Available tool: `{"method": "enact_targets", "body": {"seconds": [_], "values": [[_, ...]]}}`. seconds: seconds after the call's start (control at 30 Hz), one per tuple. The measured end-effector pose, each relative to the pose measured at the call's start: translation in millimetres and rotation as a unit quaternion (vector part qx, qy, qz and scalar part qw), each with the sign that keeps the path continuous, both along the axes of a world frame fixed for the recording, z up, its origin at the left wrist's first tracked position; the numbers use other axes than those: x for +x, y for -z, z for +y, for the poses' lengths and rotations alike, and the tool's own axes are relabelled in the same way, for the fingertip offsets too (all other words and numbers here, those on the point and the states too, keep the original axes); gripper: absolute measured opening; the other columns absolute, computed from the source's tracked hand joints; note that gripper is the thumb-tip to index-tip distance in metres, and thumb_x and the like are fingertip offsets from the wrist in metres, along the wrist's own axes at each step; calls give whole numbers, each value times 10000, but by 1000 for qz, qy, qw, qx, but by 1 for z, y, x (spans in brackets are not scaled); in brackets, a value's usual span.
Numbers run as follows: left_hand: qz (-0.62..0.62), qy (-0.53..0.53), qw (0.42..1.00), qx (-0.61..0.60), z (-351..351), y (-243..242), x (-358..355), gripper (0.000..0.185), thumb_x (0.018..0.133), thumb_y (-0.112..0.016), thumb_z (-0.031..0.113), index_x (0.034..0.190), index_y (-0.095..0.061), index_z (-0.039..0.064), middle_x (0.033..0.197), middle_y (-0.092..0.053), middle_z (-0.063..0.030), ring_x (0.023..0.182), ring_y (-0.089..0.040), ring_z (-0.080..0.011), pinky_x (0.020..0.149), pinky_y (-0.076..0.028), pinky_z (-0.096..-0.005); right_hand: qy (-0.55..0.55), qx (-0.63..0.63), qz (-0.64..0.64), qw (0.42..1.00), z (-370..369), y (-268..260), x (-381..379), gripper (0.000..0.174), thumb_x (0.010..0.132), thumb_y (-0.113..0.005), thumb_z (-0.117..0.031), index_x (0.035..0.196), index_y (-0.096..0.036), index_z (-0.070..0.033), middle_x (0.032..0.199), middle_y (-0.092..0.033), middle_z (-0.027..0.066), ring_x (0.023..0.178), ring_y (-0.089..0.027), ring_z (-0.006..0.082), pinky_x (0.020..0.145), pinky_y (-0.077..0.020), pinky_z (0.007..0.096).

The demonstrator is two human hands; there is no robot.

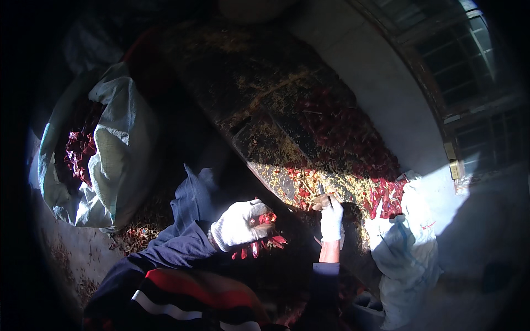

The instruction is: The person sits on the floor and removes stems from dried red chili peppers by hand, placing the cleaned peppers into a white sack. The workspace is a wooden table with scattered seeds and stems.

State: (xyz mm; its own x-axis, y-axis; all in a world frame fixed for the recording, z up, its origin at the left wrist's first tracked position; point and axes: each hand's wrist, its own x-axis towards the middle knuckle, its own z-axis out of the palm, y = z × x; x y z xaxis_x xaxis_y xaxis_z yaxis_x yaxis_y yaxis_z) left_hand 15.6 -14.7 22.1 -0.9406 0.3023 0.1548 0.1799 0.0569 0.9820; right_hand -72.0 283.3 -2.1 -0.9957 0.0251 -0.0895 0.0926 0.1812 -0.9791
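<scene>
My left hand (242,223), in a white knit glove, is closed around a bunch of dried red chili peppers (267,218), with an open, hollow end showing. More red chilies (256,248) show just below that hand. My right hand (330,213), also gloved and stained at the fingertips, grips a thin metal tool (321,189); whether it is a knife or scissors is unclear. It rests over the near edge of a dark tabletop (275,182) strewn with yellow seeds and red chili pieces (304,190).
A heap of whole dried chilies (343,132) lies along the table's wall side, partly in shadow. An open woven sack (120,124) at left holds red chilies (78,153). Another white sack (408,244) stands at right. Debris (138,236) litters the floor; windows (451,53) line the wall.
</scene>
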Motion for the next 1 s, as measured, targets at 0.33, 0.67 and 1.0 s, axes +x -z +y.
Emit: {"method": "enact_targets", "body": {"seconds": [0.33, 0.67, 1.0], "values": [[35, 20, 999, -13, 3, 0, -6, 238, 824, -728, 213, 984, -659, 49, 863, -635, -101, 775, -640, -281, 698, -513, -354, 236, 103, 40, 966, 23, 59, -156, 152, 855, -685, -39, 1006, -679, -20, 741, -616, 1, 599, -492, 74, 533, -403, 251], [42, 8, 999, -9, 0, 3, -10, 278, 813, -749, 212, 1021, -664, 49, 887, -644, -104, 785, -643, -283, 713, -518, -359, 221, -81, 69, 970, -12, 41, -155, 94, 869, -635, -24, 943, -680, -61, 720, -586, -14, 601, -479, 77, 565, -406, 236], [-231, 9, 792, 565, -64, -22, 10, 78, 947, -618, 106, 1005, -615, 53, 926, -655, 18, 859, -625, -64, 793, -514, -239, 40, -18, 149, 988, -82, 14, -18, 147, 950, -606, -128, 1049, -579, -23, 881, -554, 39, 734, -522, 130, 678, -470, 283]]}}
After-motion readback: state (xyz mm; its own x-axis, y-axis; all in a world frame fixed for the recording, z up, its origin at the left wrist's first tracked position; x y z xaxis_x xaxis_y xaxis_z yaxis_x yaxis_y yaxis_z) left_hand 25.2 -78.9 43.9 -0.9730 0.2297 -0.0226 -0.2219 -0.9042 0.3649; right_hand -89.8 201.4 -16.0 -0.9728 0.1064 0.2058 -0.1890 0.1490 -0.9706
